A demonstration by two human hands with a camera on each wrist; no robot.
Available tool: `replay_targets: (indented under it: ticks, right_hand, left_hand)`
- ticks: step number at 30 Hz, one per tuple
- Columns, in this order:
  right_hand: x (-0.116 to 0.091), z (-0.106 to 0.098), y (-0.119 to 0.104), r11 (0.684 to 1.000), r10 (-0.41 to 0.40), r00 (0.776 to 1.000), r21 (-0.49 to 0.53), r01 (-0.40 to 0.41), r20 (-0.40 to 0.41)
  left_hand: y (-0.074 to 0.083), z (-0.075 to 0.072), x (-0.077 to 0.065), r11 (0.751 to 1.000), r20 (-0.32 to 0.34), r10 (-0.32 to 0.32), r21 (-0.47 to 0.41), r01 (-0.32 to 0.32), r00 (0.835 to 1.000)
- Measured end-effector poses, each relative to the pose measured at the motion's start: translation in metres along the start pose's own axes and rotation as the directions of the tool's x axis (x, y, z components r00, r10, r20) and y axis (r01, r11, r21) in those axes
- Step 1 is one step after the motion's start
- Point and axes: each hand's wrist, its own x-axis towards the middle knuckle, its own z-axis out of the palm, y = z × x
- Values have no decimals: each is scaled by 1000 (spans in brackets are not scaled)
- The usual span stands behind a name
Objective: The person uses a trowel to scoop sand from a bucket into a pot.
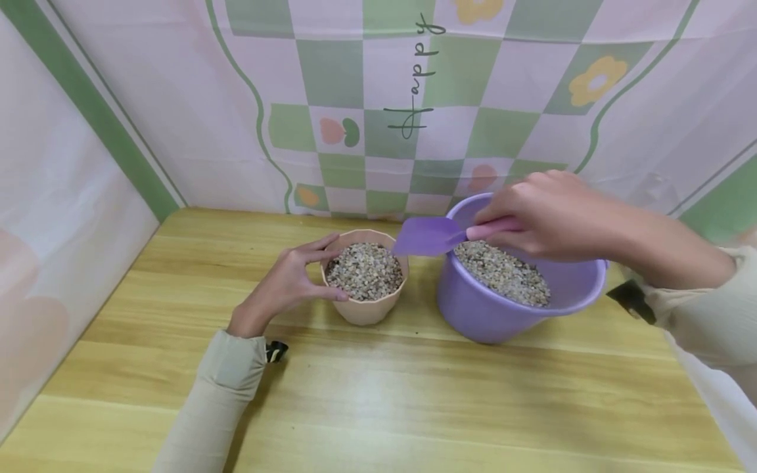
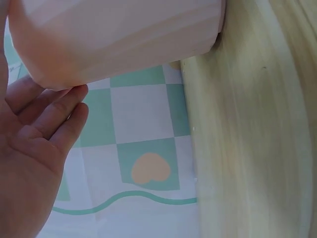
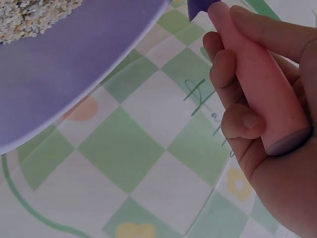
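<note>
A light peach flowerpot (image 1: 367, 314) with a faceted rim stands on the table, filled close to the top with coarse gravel (image 1: 363, 270). My left hand (image 1: 290, 279) holds it from the left side, thumb at the near rim and fingers at the far side. In the left wrist view, fingertips touch the wall of the pot (image 2: 124, 44). My right hand (image 1: 550, 213) grips the pink handle (image 3: 267, 89) of a small purple shovel (image 1: 427, 236). The shovel's blade spans the gap between the pot's right rim and the bucket; no gravel shows on it.
Right of the pot stands a purple bucket (image 1: 485, 318) with gravel (image 1: 503, 272) banked at its left side. The wooden table (image 1: 378, 407) runs back to a checkered curtain (image 1: 390, 131). A few loose grains lie on the tabletop.
</note>
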Motion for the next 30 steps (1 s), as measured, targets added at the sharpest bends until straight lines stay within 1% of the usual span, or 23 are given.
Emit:
replay_targets:
  ticks: [5, 10, 13, 17, 23, 26, 30]
  right_hand:
    - [-13, 1, 12, 999, -38, 997, 30, 40, -71]
    - [-27, 3, 25, 1000, -17, 994, 20, 19, -103]
    - [-35, 5, 32, 1000, 4, 993, 18, -1, -120]
    - [-46, 7, 41, 999, 43, 988, 40, -38, -149]
    - [-59, 11, 51, 997, 28, 977, 71, -13, -211]
    - [-65, 13, 54, 995, 55, 977, 91, -37, -205]
    - [-71, 15, 57, 994, 90, 979, 84, -76, -181]
  left_hand:
    - [3, -4, 1, 1000, 9, 2, 12, -2, 1000]
    - [10, -5, 5, 999, -8, 2, 35, -2, 1000]
    - [16, -3, 10, 999, -33, 28, 33, -27, 999]
    - [27, 1, 18, 996, -59, 90, 31, -88, 994]
    - [47, 4, 29, 986, -72, 160, 53, -156, 985]
    - [55, 9, 36, 978, -71, 205, 58, -201, 976]
    - [64, 19, 42, 963, -53, 261, 79, -256, 964]
